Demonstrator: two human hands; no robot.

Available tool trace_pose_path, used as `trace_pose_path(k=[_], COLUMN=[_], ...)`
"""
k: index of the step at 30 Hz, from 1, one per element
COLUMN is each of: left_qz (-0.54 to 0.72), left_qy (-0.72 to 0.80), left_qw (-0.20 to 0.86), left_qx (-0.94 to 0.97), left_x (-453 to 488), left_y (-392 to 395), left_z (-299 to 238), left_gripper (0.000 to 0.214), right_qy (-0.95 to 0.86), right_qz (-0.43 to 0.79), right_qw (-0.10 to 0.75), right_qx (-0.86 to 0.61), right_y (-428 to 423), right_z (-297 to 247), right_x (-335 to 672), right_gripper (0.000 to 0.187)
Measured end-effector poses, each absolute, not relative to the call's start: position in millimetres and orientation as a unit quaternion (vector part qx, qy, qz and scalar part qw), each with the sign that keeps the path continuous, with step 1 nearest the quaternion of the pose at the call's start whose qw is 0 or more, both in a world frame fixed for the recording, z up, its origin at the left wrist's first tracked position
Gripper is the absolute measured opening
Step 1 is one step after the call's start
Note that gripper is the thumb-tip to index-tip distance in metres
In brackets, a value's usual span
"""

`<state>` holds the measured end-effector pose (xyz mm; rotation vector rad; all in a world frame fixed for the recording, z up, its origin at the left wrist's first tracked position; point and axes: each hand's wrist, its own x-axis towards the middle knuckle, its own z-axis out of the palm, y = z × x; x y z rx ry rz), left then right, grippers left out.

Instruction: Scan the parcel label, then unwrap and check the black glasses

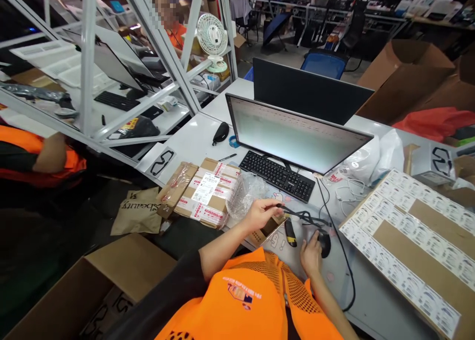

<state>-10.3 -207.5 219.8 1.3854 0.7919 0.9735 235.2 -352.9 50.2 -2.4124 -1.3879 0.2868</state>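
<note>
My left hand (261,212) is closed in a pinch on a black cable (302,215) above a small open cardboard box (267,229). Further right, my right hand (310,253) rests cupped on a black mouse (325,244), fingers wrapped over it. A black and yellow box cutter (290,232) lies on the white desk (193,142) between my hands. Just beyond them are a black keyboard (276,174) and a lit monitor (297,138). Crumpled bubble wrap (247,194) lies left of my left hand.
A labelled flat parcel (208,191) and a tan paper bag (137,211) sit at the left. A large cardboard sheet with several stickers (415,236) fills the right. An open carton (85,285) stands at lower left. Another person in orange (44,154) sits beyond a white frame (89,58).
</note>
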Motion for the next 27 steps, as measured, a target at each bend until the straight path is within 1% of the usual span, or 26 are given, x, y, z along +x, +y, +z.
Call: trace_pose_path(k=[5,8,11,13,17,19,21,22,23,24,27], left_qz=[0.426,0.433,0.442,0.451,0.472,0.477,0.478,0.478,0.481,0.485,0.506], left_qy=[0.362,0.391,0.427,0.447,0.489,0.513,0.531,0.538,0.544,0.549,0.559], left_qw=[0.604,0.603,0.587,0.571,0.539,0.528,0.526,0.526,0.525,0.521,0.509], left_qx=[0.568,0.545,0.527,0.520,0.498,0.480,0.461,0.453,0.445,0.438,0.416], left_x=[-43,-59,-75,-84,-101,-111,-120,-124,-128,-131,-136], left_y=[-230,-245,-261,-274,-306,-327,-348,-359,-368,-377,-396], left_z=[216,210,200,194,181,175,171,169,168,167,169], left_gripper=[0.032,0.032,0.036,0.038,0.038,0.037,0.038,0.038,0.039,0.038,0.037], right_qy=[-0.507,-0.513,-0.565,-0.610,-0.625,-0.623,-0.621,-0.618,-0.612,-0.604,-0.585], right_qz=[0.105,0.075,0.077,0.098,0.138,0.162,0.186,0.197,0.207,0.218,0.253], right_qw=[0.094,0.103,0.123,0.109,0.035,-0.008,-0.036,-0.034,-0.012,0.036,0.228], right_qx=[-0.850,-0.849,-0.812,-0.779,-0.767,-0.765,-0.760,-0.760,-0.763,-0.766,-0.736], right_y=[-358,-345,-299,-253,-169,-144,-134,-134,-136,-141,-169], right_z=[50,72,102,119,129,124,121,121,124,128,151], right_x=[237,241,242,237,217,209,202,200,197,195,188], right_gripper=[0.086,0.080,0.067,0.063,0.061,0.061,0.057,0.054,0.051,0.049,0.047])
